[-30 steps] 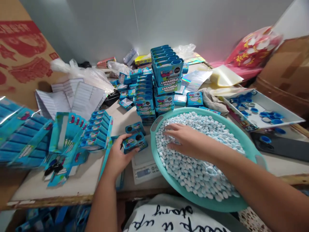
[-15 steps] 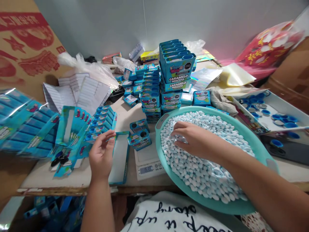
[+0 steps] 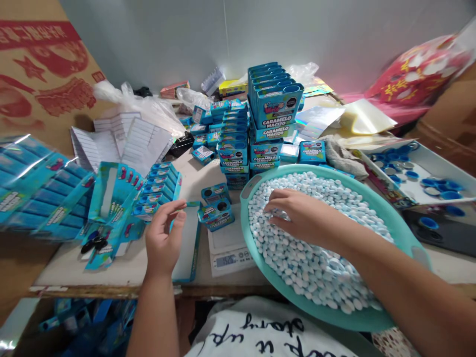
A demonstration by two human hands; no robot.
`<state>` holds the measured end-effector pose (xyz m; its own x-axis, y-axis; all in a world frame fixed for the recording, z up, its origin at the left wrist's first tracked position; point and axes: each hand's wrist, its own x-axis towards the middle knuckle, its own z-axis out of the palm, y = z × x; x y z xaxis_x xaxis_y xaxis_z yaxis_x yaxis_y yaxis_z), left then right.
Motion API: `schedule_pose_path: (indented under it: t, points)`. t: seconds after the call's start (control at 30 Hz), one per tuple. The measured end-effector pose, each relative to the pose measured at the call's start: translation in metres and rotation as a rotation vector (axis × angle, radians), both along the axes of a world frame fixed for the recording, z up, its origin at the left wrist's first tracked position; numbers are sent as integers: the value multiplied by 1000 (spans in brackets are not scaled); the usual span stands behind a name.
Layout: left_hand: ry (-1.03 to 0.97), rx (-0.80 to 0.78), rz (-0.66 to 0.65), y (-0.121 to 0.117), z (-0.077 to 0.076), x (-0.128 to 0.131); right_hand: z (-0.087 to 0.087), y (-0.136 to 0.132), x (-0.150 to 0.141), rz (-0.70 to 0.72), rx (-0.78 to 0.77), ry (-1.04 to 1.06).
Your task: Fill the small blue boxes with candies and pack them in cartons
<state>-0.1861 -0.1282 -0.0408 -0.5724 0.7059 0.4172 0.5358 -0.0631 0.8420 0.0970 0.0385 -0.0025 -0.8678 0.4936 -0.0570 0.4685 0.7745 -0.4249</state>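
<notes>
My left hand [image 3: 165, 237] is raised over the table with its fingers loosely bent and the thumb apart, holding nothing I can see. Just beyond its fingertips, two small blue candy boxes [image 3: 216, 214] with round openings stand on a white digital scale [image 3: 223, 261]. My right hand [image 3: 292, 212] reaches into a turquoise basin [image 3: 256, 254] full of small white and pale blue candies [image 3: 316, 265]. Its curled fingers touch the candies, with a gap between fingers and thumb. Beneath my left hand lies a flat blue-edged carton [image 3: 188, 253].
Stacked blue candy boxes [image 3: 277, 106] stand behind the basin. More box packs [image 3: 156, 188] and black scissors [image 3: 94, 243] are on the left. At right, a white tray [image 3: 442, 166] holds blue caps beside a dark phone [image 3: 449, 228]. A brown carton [image 3: 48, 64] stands far left.
My left hand has shifted slightly right, closer to the boxes on the scale. The scale's reading has dropped a little. My right hand stays in the candies.
</notes>
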Motion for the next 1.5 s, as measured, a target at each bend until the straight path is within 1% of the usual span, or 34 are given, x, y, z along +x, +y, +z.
schedule_pose_path:
  t: [0.2,0.23,0.3,0.33,0.37,0.4,0.43,0.5,0.53,0.57,0.6,0.67,0.73,0.8,0.93,1.2,1.37,1.5]
  points:
    - [33,-18,-25,0,-1,4,3,-1,-1,11,37,-20]
    - [74,-3,-8,0,0,6,4,-2,-1,14,47,-30]
    - [218,65,25,0,5,16,6,-5,-2,20,69,-55]
    - [305,102,10,2,10,23,7,-6,-3,20,80,-69]
    - [390,122,-50,4,15,33,8,-7,-3,19,92,-81]
    - [467,110,-151,6,20,44,9,-8,-3,18,101,-92]
    - [537,60,-273,10,26,56,9,-8,-3,16,109,-100]
    - [667,-123,-501,19,36,80,10,-9,-3,8,113,-102]
    - [721,-232,-583,24,40,91,10,-9,-3,3,109,-99]
    - [765,-334,-636,29,43,100,10,-8,-3,-4,101,-96]
    - [796,-422,-671,33,45,108,10,-8,-3,-13,93,-94]
    - [831,-551,-717,40,46,120,12,-7,-3,-34,85,-95]
    - [855,-625,-719,42,46,127,14,-7,-2,-52,83,-104]
    - [876,-656,-717,42,46,131,17,-6,0,-61,72,-112]
    - [864,-663,-731,41,47,133,18,-5,2,-55,56,-117]
    - [529,-595,-784,50,40,123,11,-2,2,-47,41,-58]
    - [427,-544,-804,53,39,120,12,-1,2,-63,24,-64]
    - [399,-531,-801,53,39,118,14,-1,2,-48,28,-49]
